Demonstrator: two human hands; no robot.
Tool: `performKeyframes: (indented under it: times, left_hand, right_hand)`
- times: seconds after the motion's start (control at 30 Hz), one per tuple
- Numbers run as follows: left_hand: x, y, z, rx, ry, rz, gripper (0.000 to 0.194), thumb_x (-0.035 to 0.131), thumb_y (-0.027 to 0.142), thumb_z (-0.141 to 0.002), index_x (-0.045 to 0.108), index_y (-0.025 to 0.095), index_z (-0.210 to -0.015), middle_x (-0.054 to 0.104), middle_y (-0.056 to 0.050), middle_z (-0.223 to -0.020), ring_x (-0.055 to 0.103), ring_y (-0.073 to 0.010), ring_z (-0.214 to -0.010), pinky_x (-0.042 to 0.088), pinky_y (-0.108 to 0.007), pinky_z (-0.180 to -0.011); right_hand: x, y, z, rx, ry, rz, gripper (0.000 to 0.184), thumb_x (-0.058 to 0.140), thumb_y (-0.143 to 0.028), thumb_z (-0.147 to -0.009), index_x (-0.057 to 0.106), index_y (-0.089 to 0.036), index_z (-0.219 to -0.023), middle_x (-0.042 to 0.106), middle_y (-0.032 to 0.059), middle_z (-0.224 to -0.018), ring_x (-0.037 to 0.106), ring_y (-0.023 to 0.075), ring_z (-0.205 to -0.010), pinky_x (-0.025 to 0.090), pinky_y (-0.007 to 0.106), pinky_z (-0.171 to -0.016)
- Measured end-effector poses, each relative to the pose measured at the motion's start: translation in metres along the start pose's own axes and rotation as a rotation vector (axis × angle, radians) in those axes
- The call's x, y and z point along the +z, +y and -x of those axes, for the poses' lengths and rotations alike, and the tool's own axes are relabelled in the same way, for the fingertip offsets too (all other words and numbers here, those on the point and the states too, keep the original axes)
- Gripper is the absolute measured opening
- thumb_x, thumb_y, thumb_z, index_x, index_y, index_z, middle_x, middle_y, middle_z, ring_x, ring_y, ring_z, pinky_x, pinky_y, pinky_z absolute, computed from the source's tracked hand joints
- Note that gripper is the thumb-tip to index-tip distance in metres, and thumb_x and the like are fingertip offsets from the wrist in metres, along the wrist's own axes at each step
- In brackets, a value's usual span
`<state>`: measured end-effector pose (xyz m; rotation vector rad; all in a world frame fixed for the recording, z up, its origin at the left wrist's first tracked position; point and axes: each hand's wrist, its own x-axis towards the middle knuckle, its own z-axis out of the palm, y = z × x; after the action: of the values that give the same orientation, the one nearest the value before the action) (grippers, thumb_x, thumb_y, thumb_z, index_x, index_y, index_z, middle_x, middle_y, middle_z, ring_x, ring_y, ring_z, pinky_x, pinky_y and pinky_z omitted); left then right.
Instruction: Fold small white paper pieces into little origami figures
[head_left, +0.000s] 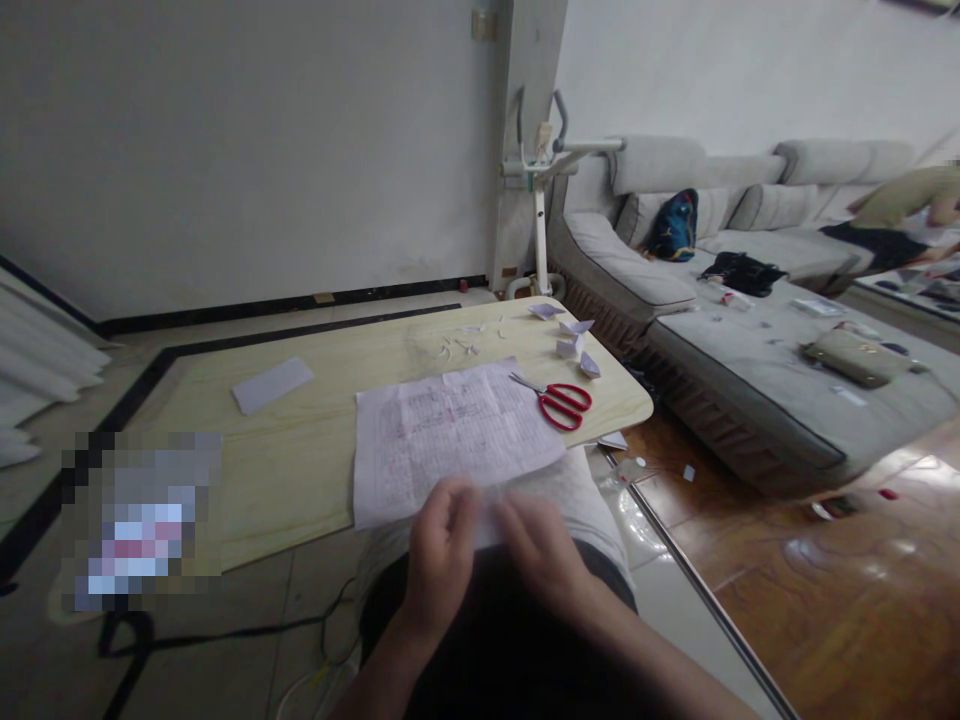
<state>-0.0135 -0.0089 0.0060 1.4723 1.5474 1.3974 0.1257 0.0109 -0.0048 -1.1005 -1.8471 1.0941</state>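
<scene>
Over my lap, at the near edge of the table (pixel 315 470), my left hand (pixel 444 525) is closed with the thumb against curled fingers. Facing it, my right hand (pixel 536 535) is smeared by motion, its fingers bent inward. A pale blur lies between the fingertips; what it is, I cannot make out. Just beyond the hands spreads a creased sheet of paper (pixel 442 430) with writing on it. Red-handled scissors (pixel 564 405) rest on its right side, blades pointing left. Several small folded paper pieces (pixel 570 346) stand near the table's far right corner.
Thin paper scraps (pixel 469 348) are scattered toward the back of the table. A folded paper (pixel 272 385) lies on the left, near a blurred-out object (pixel 146 540). A grey sofa (pixel 757 370) holds a blue backpack (pixel 676 225) and bags. Another person (pixel 900 215) is at far right.
</scene>
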Motion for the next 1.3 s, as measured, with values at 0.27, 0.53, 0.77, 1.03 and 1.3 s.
performKeyframes:
  times: [0.27, 0.53, 0.77, 1.03, 1.3]
  left_hand:
    - [-0.003, -0.009, -0.005, -0.12, 0.036, 0.11, 0.018, 0.058, 0.034, -0.087, 0.063, 0.018, -0.079, 0.066, 0.0, -0.07, 0.064, -0.0164, -0.069, 0.052, -0.023, -0.063]
    - [-0.006, -0.003, -0.001, -0.345, -0.111, 0.289, 0.028, 0.057, 0.046, -0.086, 0.065, 0.018, -0.087, 0.06, 0.004, -0.061, 0.057, -0.0138, -0.055, 0.046, -0.021, -0.051]
    - [-0.01, 0.008, -0.002, -0.207, -0.299, 0.157, 0.032, 0.055, 0.035, -0.088, 0.051, 0.021, -0.06, 0.05, 0.005, -0.052, 0.047, -0.0125, -0.05, 0.04, -0.021, -0.049]
    - [-0.013, 0.02, 0.0, -0.109, -0.394, 0.109, 0.027, 0.052, 0.028, -0.087, 0.054, 0.021, -0.061, 0.051, 0.004, -0.053, 0.047, -0.0131, -0.049, 0.038, -0.021, -0.047]
    - [-0.007, 0.024, 0.002, -0.062, -0.331, 0.058, 0.034, 0.048, 0.031, -0.089, 0.042, 0.022, -0.056, 0.042, 0.005, -0.051, 0.042, -0.0124, -0.048, 0.034, -0.022, -0.045]
  right_hand:
    - [0.001, 0.0, 0.003, 0.018, -0.084, -0.096, 0.04, 0.042, -0.041, -0.099, 0.044, -0.019, -0.066, 0.044, -0.0033, -0.062, 0.04, 0.012, -0.059, 0.032, 0.024, -0.054]
    - [-0.005, -0.015, 0.002, 0.099, -0.039, -0.366, 0.046, 0.046, -0.058, -0.094, 0.054, -0.018, -0.072, 0.053, -0.0007, -0.066, 0.047, 0.0132, -0.06, 0.041, 0.024, -0.056]
    - [-0.008, -0.008, 0.0, 0.117, -0.056, -0.364, 0.044, 0.048, -0.053, -0.095, 0.056, -0.017, -0.069, 0.055, -0.0004, -0.065, 0.05, 0.0138, -0.062, 0.042, 0.025, -0.059]
    - [-0.015, -0.004, -0.001, 0.043, 0.054, -0.207, 0.04, 0.044, -0.049, -0.095, 0.05, -0.019, -0.07, 0.047, -0.0015, -0.066, 0.043, 0.0134, -0.061, 0.039, 0.025, -0.058]
    - [-0.007, -0.007, 0.003, 0.038, 0.132, -0.309, 0.042, 0.045, -0.047, -0.093, 0.036, -0.022, -0.061, 0.035, -0.004, -0.059, 0.034, 0.0117, -0.055, 0.034, 0.023, -0.049]
